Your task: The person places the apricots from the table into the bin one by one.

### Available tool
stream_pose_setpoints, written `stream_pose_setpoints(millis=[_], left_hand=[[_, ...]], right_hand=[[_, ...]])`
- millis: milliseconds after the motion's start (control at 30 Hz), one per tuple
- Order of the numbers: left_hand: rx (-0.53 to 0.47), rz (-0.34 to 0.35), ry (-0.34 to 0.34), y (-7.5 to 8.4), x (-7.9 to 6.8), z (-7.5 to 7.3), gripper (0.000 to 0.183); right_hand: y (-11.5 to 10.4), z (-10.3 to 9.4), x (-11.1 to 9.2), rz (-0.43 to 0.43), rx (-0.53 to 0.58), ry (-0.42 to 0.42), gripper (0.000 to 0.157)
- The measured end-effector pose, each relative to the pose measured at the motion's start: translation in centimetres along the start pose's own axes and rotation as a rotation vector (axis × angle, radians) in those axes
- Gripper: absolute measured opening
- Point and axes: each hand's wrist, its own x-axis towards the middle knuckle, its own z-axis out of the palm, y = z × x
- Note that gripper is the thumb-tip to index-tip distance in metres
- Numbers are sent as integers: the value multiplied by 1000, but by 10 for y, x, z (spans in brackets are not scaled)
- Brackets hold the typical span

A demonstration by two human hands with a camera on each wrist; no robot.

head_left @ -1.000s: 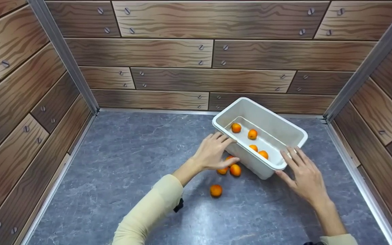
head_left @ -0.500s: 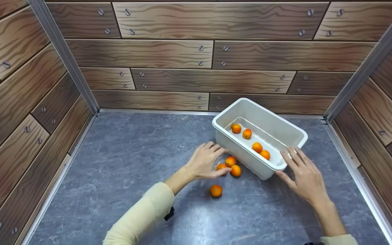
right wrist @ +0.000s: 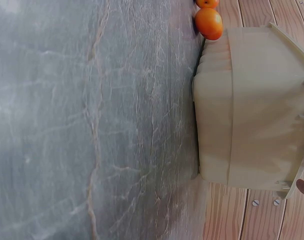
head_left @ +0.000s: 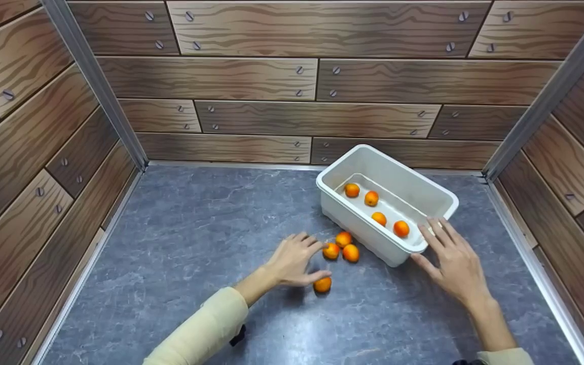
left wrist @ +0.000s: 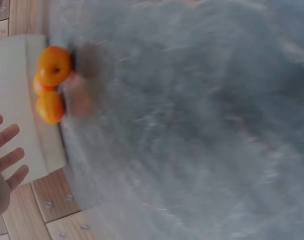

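Observation:
In the head view my left hand (head_left: 294,261) is over the floor with its fingers extended and parted. Its thumb overlaps a lone small orange fruit (head_left: 322,285); contact cannot be told. Three more orange fruits (head_left: 351,253) lie in a cluster just beyond its fingertips, beside a white plastic bin (head_left: 353,213). Several like fruits (head_left: 401,228) are scattered over the bin's bottom. At the bin's near right corner my right hand (head_left: 454,261) rests on the rim, its fingers spread and fairly straight. The left wrist view shows the cluster of fruits (left wrist: 54,67) against the bin wall.
The blue-grey marbled floor (head_left: 211,223) stretches left and in front of the bin. Walls with a wood-plank print (head_left: 251,78) enclose it at the back and sides, with metal strips (head_left: 104,86) at the corners. The bin stands angled near the back wall.
My left hand has moved from the bin's rim toward me and left, down to the lone fruit. Fruits inside the bin have rolled a little. My right hand has stayed put.

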Motion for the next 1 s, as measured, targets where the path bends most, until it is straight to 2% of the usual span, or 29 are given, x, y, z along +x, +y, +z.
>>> stream_pose_setpoints(millis=[233, 633, 800, 1000], left_hand=[[-8, -2, -28, 3, -11, 13, 65], [-15, 32, -60, 10, -27, 34, 61], [-2, 50, -77, 14, -30, 40, 62], [10, 60, -59, 15, -30, 44, 62]], right_hand=[[1, 0, -1, 16, -2, -11, 79], [0, 2, 1, -21, 3, 30, 86], [0, 3, 0, -11, -3, 27, 86], [0, 3, 0, -4, 2, 18, 86]])
